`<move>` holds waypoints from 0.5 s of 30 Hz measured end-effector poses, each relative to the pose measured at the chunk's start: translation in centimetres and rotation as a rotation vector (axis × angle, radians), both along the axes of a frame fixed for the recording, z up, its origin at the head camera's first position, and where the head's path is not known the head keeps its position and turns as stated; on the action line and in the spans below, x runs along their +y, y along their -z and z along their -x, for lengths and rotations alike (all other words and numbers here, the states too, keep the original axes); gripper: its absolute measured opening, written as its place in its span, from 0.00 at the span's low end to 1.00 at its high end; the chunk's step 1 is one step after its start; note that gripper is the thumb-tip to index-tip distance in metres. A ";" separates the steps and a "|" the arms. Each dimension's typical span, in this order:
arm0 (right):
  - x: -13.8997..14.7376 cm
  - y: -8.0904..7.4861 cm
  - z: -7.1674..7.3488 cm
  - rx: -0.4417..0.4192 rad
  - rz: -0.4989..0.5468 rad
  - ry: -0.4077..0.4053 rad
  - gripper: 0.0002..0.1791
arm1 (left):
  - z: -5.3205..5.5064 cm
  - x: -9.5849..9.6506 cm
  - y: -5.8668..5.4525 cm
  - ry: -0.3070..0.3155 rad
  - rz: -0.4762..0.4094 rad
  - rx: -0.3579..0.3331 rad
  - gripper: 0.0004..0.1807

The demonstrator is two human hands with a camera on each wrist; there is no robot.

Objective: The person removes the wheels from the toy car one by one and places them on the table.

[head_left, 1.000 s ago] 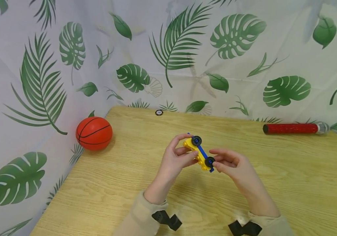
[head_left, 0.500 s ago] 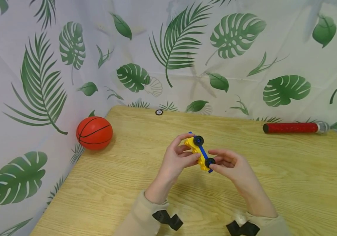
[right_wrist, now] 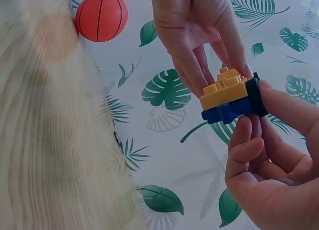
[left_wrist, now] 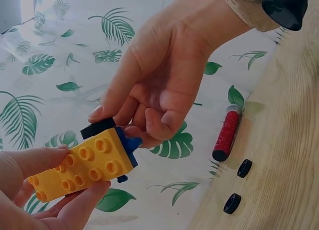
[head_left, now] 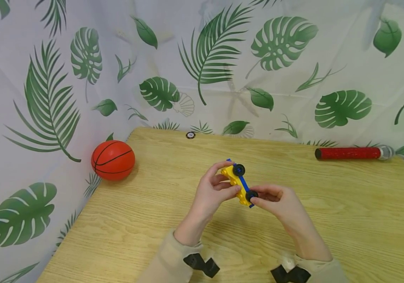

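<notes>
My left hand (head_left: 210, 192) grips a toy brick car with a yellow studded body (left_wrist: 92, 163) and a blue chassis (head_left: 244, 184). The car is up over the table, tilted, with its wheeled side facing the head camera. One black wheel (head_left: 238, 169) sits at the far end of that side. At the near end my right hand (head_left: 288, 206) pinches another black wheel (head_left: 251, 195) between thumb and index finger, against the chassis. In the right wrist view, the pinched wheel (right_wrist: 256, 96) stands at the side of the blue base (right_wrist: 227, 112). The left fingers hide part of the body.
Two loose black wheels, one farther (left_wrist: 244, 168) and one nearer (left_wrist: 232, 203), stand on the wooden table (left_wrist: 279, 140). A red microphone (head_left: 350, 153) lies at the back right, an orange ball (head_left: 113, 160) at the left edge. A small round chip (head_left: 190, 135) lies at the back edge.
My right thumb has moved left onto the near wheel, and the right index finger has come down to it. The car has shifted slightly in my left hand's grip.
</notes>
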State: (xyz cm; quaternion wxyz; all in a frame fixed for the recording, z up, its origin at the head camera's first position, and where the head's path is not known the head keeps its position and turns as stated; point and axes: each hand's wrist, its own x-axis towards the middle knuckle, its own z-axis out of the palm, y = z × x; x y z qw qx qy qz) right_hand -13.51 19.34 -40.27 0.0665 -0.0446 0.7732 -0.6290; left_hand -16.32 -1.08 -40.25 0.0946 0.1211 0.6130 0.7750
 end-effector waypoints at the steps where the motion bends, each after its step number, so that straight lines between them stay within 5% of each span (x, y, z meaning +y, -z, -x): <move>1: 0.0 0.0 0.0 -0.001 0.001 0.002 0.22 | 0.0 0.0 0.0 -0.001 0.004 0.002 0.32; 15: -0.1 -0.1 -0.1 0.005 -0.024 -0.041 0.16 | 0.0 0.4 0.3 0.004 0.077 0.019 0.31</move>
